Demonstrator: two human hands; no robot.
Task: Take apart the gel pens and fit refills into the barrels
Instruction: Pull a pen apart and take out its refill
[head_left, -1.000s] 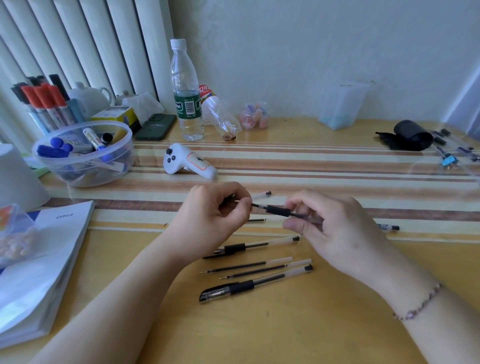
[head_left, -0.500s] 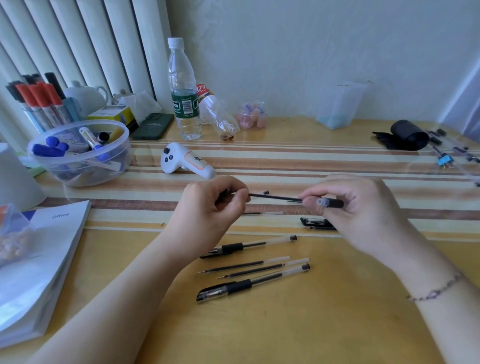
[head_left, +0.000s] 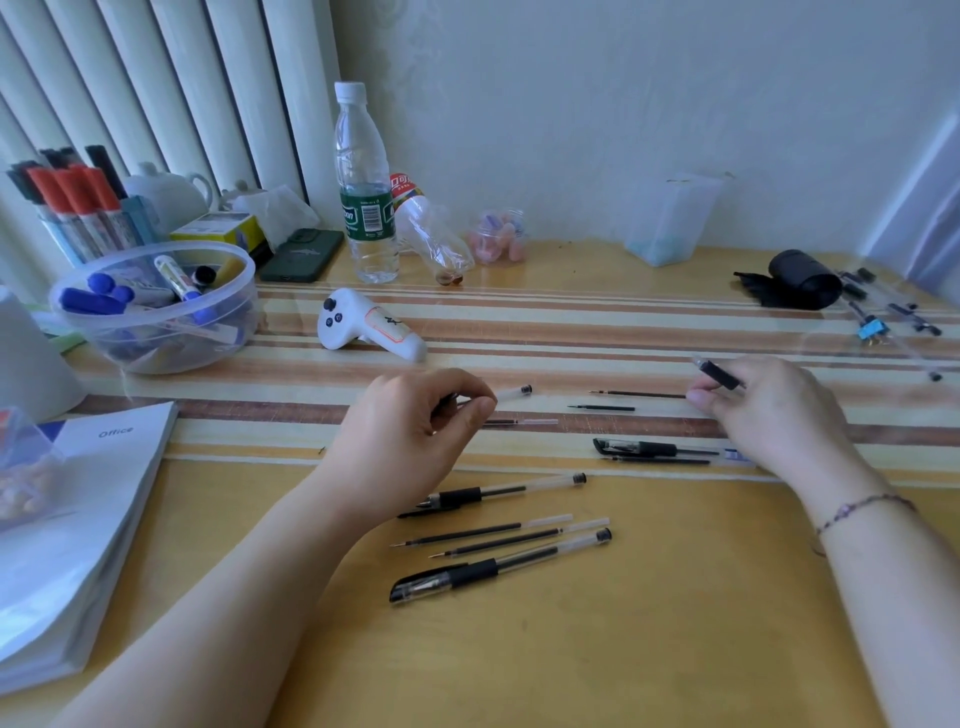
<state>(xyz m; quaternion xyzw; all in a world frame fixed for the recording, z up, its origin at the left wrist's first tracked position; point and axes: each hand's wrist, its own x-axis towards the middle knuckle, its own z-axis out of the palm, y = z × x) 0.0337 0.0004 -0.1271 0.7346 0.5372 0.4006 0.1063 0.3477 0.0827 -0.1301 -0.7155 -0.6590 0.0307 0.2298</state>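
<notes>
My left hand (head_left: 415, 431) pinches a clear pen barrel (head_left: 514, 392) whose black end plug points right. My right hand (head_left: 769, 410), far to the right, holds a black grip section (head_left: 719, 374) and pinches the tail of a black refill (head_left: 639, 395), which is fully out of the barrel. On the striped cloth between the hands lie a short black piece (head_left: 600, 408) and another refill (head_left: 519, 422). Nearer me lie a capped gel pen (head_left: 498, 569), two loose refills (head_left: 483, 532), a pen (head_left: 509, 490) and a further pen (head_left: 660, 448).
A white controller (head_left: 369, 327), a water bottle (head_left: 363, 197), a clear tub of markers (head_left: 156, 306) and a phone (head_left: 301, 254) stand behind my left hand. A paper stack (head_left: 67, 519) lies at the left. A black pouch (head_left: 800, 280) and small parts sit at the far right.
My hands have moved apart. The right hand went right and drew the refill and grip section out of the barrel, which stays in my left hand.
</notes>
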